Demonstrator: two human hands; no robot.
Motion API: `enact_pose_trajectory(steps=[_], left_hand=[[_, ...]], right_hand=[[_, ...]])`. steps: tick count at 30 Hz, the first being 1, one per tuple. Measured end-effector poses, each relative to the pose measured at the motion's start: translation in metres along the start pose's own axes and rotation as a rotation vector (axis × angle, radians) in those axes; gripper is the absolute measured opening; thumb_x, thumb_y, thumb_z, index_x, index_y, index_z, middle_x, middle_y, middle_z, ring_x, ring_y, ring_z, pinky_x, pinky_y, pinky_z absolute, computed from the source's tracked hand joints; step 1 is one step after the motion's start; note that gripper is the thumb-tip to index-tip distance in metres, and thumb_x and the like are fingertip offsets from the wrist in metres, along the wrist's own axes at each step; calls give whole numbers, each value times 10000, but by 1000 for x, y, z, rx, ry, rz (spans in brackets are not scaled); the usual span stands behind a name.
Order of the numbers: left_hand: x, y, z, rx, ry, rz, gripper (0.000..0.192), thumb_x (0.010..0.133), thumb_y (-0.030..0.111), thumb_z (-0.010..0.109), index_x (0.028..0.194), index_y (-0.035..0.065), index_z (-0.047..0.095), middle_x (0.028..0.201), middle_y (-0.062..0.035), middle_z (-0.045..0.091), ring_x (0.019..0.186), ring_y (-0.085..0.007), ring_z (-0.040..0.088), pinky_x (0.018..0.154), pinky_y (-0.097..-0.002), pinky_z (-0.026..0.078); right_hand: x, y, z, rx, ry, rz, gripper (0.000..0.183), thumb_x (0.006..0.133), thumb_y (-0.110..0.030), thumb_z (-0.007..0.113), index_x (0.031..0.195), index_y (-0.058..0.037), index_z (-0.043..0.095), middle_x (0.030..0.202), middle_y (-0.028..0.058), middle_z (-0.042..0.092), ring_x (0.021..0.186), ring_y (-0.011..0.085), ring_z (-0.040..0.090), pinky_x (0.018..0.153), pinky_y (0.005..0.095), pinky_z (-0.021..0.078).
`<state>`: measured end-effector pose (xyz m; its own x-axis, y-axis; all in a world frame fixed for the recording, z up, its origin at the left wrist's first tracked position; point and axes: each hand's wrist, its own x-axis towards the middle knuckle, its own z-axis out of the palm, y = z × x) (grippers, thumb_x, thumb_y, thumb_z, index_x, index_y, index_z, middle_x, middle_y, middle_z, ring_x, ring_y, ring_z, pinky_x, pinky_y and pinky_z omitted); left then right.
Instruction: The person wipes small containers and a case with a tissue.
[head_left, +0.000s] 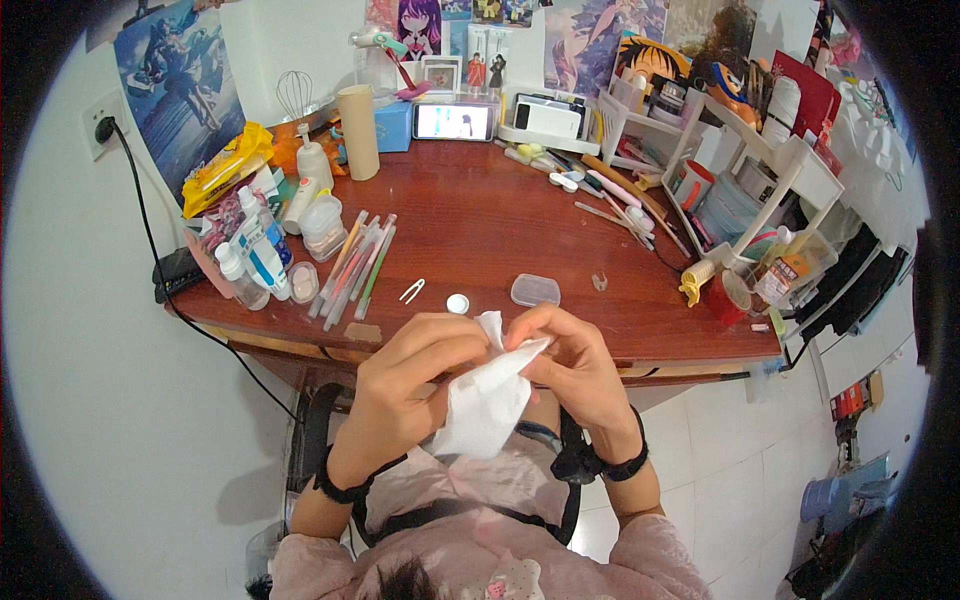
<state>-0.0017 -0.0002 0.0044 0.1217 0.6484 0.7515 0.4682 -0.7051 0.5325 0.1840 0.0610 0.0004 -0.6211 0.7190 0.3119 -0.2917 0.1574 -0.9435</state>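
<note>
Both my hands hold a white tissue (487, 409) just off the desk's front edge, above my lap. My left hand (412, 375) grips its left side with bent fingers. My right hand (574, 360) pinches its upper right corner between thumb and fingers. Whether anything lies inside the folds cannot be seen. On the desk just beyond my hands lie a small round white cap (457, 304), white plastic tweezers (412, 291) and a clear oval plastic case (535, 289).
Several pens (356, 270) lie at the left, beside bottles and a lidded plastic tub (322, 225). A phone (453, 121) leans at the back of the wooden desk (465, 202). White shelves (787, 187) with cups stand at the right. A black cable (161, 262) hangs along the left wall.
</note>
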Motion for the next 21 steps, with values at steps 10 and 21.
enact_pose_trajectory(steps=[10, 21], left_hand=[[0, 1, 2, 1, 29, -10, 226, 701, -33, 688, 920, -21, 633, 981, -115, 620, 927, -276, 604, 805, -350, 486], [-2, -6, 3, 166, -100, 112, 356, 681, 3, 660, 1028, -39, 592, 1079, -149, 567, 1007, -325, 558, 861, -395, 465]], right_hand=[[2, 9, 0, 205, -43, 29, 169, 873, -11, 606, 1036, -24, 566, 858, -12, 586, 620, 26, 506, 519, 175, 382], [0, 6, 10, -378, 107, -95, 245, 812, -44, 702, 1012, -26, 562, 909, 12, 629, 758, 43, 567, 642, 208, 476]])
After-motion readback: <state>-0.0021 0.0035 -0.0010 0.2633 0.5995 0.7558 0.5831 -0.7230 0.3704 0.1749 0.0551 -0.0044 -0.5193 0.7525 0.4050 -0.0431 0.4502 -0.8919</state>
